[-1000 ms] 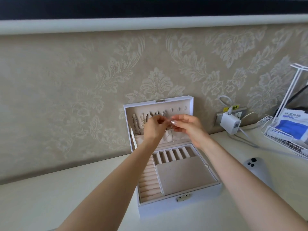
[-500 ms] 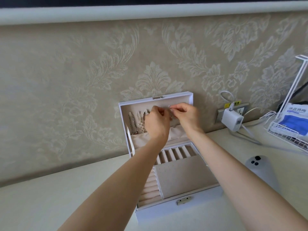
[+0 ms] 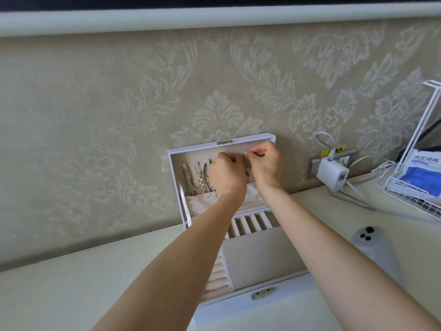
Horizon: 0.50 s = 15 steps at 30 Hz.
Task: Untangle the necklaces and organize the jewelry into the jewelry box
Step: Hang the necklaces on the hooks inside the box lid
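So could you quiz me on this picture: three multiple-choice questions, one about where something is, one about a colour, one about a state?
1. Where are the left hand and right hand? A at the raised lid of the jewelry box; B in its bottom compartments; C out of sight.
2. What colour is the plugged-in charger? A black; B white; C red.
3. The jewelry box is: A shut and latched; B upside down; C open, lid upright against the wall.
Answers: 1 A, both hands are up at the lid, the right hand's fingers pinching a thin necklace. 2 B, its body is white. 3 C, its lined inside shows.
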Motion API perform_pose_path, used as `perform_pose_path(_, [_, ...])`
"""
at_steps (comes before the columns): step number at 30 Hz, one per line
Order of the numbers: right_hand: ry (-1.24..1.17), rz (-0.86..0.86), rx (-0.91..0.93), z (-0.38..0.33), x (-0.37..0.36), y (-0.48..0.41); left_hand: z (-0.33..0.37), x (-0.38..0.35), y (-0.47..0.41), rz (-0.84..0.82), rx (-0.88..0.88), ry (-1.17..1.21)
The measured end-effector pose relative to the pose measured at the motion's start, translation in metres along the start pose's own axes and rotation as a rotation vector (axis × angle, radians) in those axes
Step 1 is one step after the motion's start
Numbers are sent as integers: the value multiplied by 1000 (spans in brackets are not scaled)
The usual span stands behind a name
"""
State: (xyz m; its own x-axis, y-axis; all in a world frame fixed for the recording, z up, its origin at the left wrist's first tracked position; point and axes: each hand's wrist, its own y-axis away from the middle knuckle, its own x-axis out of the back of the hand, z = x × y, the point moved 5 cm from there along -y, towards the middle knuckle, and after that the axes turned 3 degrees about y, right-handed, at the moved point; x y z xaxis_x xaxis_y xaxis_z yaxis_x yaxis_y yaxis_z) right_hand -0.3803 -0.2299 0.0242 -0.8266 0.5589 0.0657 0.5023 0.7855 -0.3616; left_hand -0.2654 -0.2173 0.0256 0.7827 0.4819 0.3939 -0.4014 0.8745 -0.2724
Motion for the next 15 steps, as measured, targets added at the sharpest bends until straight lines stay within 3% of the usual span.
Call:
perform_pose_path(6, [-38,-16,-79,12,1,4,-5,1,7,-60,23,-43])
perform_pose_path(15, [-156,-173,-184,27,3,25,-29,9,37,-128,-79,-128])
